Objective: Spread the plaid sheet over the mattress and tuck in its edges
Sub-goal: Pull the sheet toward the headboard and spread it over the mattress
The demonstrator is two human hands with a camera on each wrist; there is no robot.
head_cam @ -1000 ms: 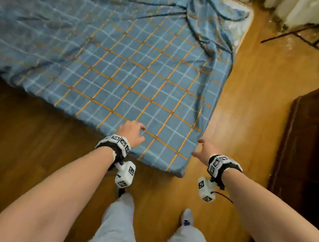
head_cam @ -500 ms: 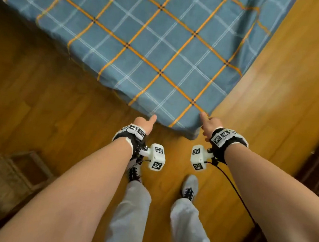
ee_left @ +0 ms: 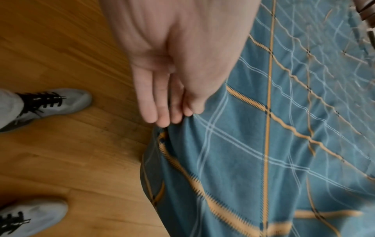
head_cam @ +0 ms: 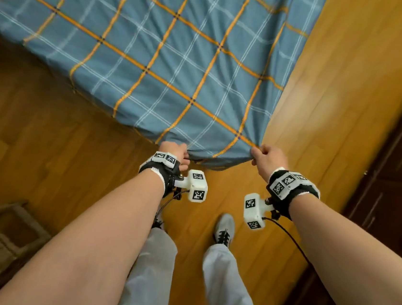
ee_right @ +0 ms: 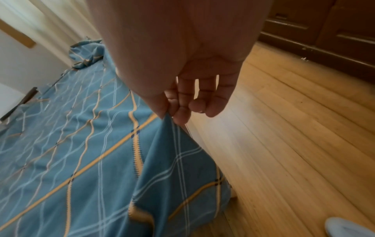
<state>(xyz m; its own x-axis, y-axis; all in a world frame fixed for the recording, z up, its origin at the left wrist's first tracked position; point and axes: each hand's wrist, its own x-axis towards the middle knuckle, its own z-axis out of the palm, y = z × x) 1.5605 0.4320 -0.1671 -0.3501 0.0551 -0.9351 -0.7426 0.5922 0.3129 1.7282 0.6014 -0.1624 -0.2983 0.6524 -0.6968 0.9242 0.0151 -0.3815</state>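
Both hands are on the near corner of the bed. The sheet (head_cam: 170, 56), blue plaid with orange and white lines, lies across the mattress and drapes over the near edge toward the floor (head_cam: 54, 135).

Left hand (head_cam: 173, 150) grips the hem just left of the corner. From the left wrist view, the fingers (ee_left: 162, 110) lie pressed together and point down, with the thumb pinching the cloth against them at the fold (a bit blurred, but the pinch is plain).

Right hand (head_cam: 267, 157) has the very corner. The right wrist view shows thumb and forefinger nipping the tip of the cloth, which rises to a peak at the fingers (ee_right: 180, 112); the remaining fingers hang loosely curled and slightly apart, off the fabric.

Between the two hands the hem sags in a shallow curve, and the cloth pulls into faint lines toward each grip.

Far end of the bed, in the right wrist view: the sheet bunches in a crumpled heap.

Below, grey trousers (head_cam: 156, 272) and two grey shoes (head_cam: 224, 227) stand on the floor, just short of the bed. A dark wood cabinet (head_cam: 395, 199) runs along the right.
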